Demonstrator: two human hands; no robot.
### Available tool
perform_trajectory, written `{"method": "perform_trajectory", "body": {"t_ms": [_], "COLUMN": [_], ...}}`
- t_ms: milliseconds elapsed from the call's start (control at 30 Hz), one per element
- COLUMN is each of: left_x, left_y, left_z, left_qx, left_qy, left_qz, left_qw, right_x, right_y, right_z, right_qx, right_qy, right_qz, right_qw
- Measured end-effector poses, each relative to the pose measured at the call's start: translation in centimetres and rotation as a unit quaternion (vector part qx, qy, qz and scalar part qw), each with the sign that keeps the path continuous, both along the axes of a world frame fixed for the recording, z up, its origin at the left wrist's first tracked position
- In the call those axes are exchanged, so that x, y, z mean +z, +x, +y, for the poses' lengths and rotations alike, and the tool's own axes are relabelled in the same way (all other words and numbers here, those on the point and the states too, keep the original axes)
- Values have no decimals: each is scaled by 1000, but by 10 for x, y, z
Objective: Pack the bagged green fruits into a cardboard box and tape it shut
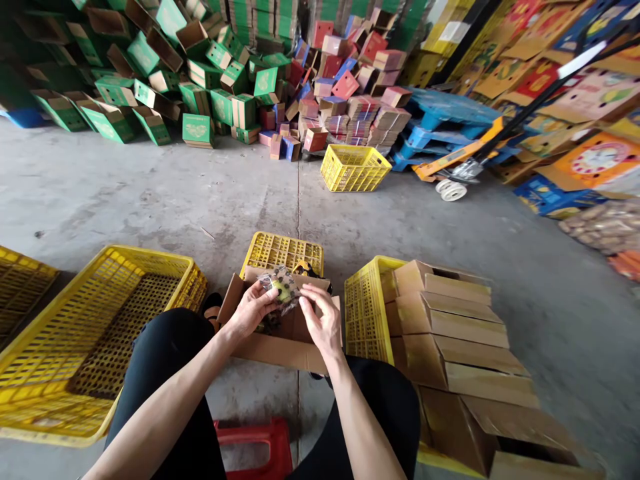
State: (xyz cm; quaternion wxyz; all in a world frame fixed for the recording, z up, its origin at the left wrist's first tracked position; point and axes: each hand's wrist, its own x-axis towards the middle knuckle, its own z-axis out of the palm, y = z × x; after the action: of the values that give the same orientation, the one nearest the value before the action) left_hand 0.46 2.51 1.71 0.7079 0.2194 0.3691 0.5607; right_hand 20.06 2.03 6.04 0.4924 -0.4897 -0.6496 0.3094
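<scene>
An open cardboard box [273,350] rests between my knees, propped on a yellow crate [280,252]. My left hand [251,308] and my right hand [320,319] are both closed on a clear plastic packet [281,288] with something yellow-green inside, held just over the box opening. More dark packets lie inside the box, partly hidden by my hands.
An empty yellow crate [75,333] stands at my left. On the right, a yellow crate [367,310] holds a row of open cardboard boxes [460,333]. A red stool [260,443] is under me. Piles of green and pink cartons, a yellow crate [354,168] and a pallet jack [465,167] lie beyond on the concrete floor.
</scene>
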Motion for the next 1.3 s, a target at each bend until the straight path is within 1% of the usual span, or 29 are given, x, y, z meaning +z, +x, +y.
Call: {"method": "perform_trajectory", "body": {"t_ms": [67, 167, 233, 333, 467, 567, 633, 733, 867, 933, 1033, 1167, 1233, 1300], "left_x": [2, 4, 5, 4, 3, 4, 4, 6, 11, 14, 16, 13, 11, 10], "left_y": [2, 4, 5, 8, 11, 12, 11, 9, 7, 8, 9, 10, 9, 8], "left_z": [-1, -2, -3, -5, -9, -10, -10, -11, -12, -12, -12, -11, -10, -10], "left_qx": [-26, -59, -67, -78, -117, -124, -114, -109, -152, -172, -180, -155, -135, -132], "left_qy": [10, 24, 30, 31, 35, 33, 34, 42, 50, 55, 66, 94, 100, 101], "left_qz": [4, 2, 0, 1, -9, -14, -10, 0, 5, 2, 7, 40, 66, 88], "left_qw": [1000, 998, 997, 997, 993, 992, 993, 993, 987, 984, 981, 983, 984, 982], "right_x": [-5, -19, -29, -33, -24, -19, -20, -25, -26, -24, -22, -20, -19, -20], "right_y": [5, 9, 9, 7, 4, 3, 3, 3, 3, 3, 3, 4, 5, 5], "right_z": [5, 10, 11, 11, 6, 4, 5, 8, 9, 8, 5, 5, 7, 8], "right_qx": [-25, 8, 26, 17, -18, -13, 1, -2, -22, -26, -29, -24, -18, -7], "right_qy": [-54, -139, -168, -172, -143, -127, -146, -202, -260, -271, -278, -284, -288, -290], "right_qz": [25, 71, 94, 104, 77, 59, 69, 114, 192, 218, 247, 252, 244, 231], "right_qw": [998, 988, 981, 979, 987, 990, 987, 973, 946, 937, 928, 925, 926, 929]}}
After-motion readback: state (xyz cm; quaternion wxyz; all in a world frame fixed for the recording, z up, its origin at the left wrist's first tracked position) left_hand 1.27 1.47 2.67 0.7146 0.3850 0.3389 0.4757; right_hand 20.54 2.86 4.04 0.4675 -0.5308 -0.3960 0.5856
